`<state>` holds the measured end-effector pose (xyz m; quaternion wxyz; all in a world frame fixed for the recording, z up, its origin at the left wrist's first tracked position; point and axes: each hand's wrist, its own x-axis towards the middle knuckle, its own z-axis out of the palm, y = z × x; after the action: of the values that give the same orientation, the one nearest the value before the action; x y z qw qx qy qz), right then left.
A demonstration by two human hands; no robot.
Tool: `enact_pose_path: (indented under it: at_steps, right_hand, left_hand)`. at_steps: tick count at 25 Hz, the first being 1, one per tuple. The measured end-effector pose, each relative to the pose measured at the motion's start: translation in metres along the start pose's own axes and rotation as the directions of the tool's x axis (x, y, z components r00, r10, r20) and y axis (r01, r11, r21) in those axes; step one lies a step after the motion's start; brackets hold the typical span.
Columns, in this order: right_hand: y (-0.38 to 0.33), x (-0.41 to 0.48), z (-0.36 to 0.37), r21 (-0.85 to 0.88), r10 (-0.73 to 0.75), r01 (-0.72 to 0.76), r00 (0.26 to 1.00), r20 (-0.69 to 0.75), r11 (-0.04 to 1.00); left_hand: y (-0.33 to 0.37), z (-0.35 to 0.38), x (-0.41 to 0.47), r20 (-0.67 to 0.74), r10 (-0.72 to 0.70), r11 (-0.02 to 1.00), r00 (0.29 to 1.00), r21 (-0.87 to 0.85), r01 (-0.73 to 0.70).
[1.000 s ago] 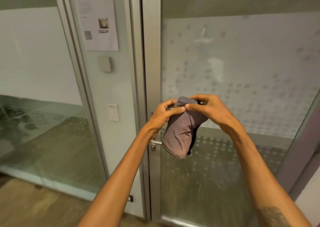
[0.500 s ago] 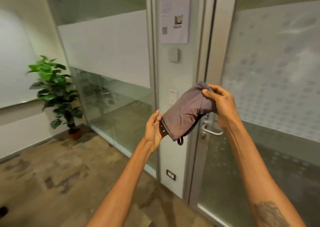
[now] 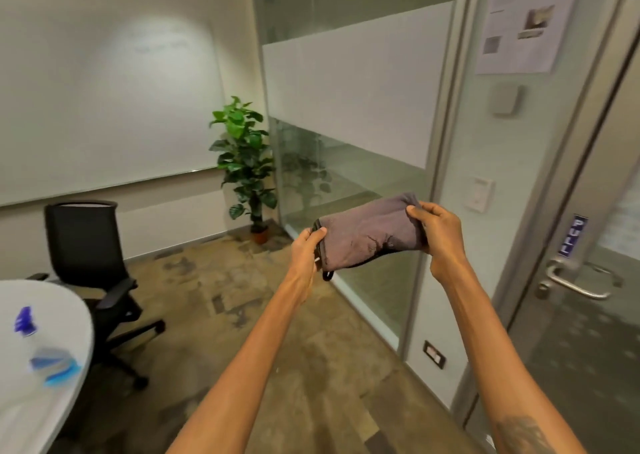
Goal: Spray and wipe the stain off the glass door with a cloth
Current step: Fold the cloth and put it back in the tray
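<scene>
Cloth: we hold a grey, soft, folded cloth (image 3: pixel 370 235) stretched between our two hands, mid-frame and a little right of centre, in the air and touching nothing else.
Left hand: our left hand (image 3: pixel 306 252) pinches the cloth's left end between thumb and fingers; a small dark loop hangs below that end.
Right hand: our right hand (image 3: pixel 438 237) has its fingers curled tight round the bunched right end.
Door: the metal-framed glass door (image 3: pixel 588 349) fills the right edge of the frame, with a curved steel lever handle (image 3: pixel 571 283) and a purple label above it. We cannot make out a stain on the glass from here.
Spray: a clear plastic spray bottle with a blue trigger (image 3: pixel 45 353), blurred, stands on the white rounded table (image 3: pixel 20 419) at the lower left, well apart from the door.
Step, as we judge it: readying the cloth; spraying appears not yet done.
Risk, hands: both hands are full, so reaching for the bottle means letting one end go, and the cloth could unfold or drop to the floor.
Risk, bottle: it stands near the table's edge; a hasty grab could tip it.
Risk, loop: near the door, the hanging loop could snag on the handle.
Risk, wiping dry: without spray the stain may only smear.
</scene>
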<state>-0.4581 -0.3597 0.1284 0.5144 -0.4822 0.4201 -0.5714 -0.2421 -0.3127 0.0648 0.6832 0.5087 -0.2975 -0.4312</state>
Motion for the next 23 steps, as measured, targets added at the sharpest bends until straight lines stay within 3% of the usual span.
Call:
enact_pose_path:
  at_steps: [3, 6, 11, 17, 23]
  right_hand:
    - [0.029, -0.016, 0.068, -0.056, 0.032, -0.032, 0.999, 0.005, 0.998]
    - [0.057, -0.035, 0.137, -0.079, 0.078, -0.074, 0.996, 0.048, 0.994]
    - [0.105, -0.073, 0.257, -0.075, 0.223, -0.212, 0.955, 0.195, 0.974]
    - [0.164, -0.123, 0.386, -0.113, 0.335, -0.316, 0.891, 0.307, 0.942]
    - [0.225, -0.155, 0.499, -0.195, 0.437, -0.392, 0.796, 0.419, 0.899]
  left_hand:
    - [0.017, -0.074, 0.007, -0.086, 0.21, 0.957, 0.974, 0.223, -0.187]
    - [0.039, -0.149, 0.008, -0.153, 0.287, 0.926, 0.946, 0.299, -0.232]
    - [0.069, -0.284, 0.006, -0.285, 0.265, 0.922, 0.921, 0.354, -0.156]
    - [0.089, -0.431, -0.009, -0.402, 0.294, 0.835, 0.867, 0.55, -0.028]
    - [0.095, -0.544, -0.011, -0.575, 0.15, 0.889, 0.804, 0.435, 0.145]
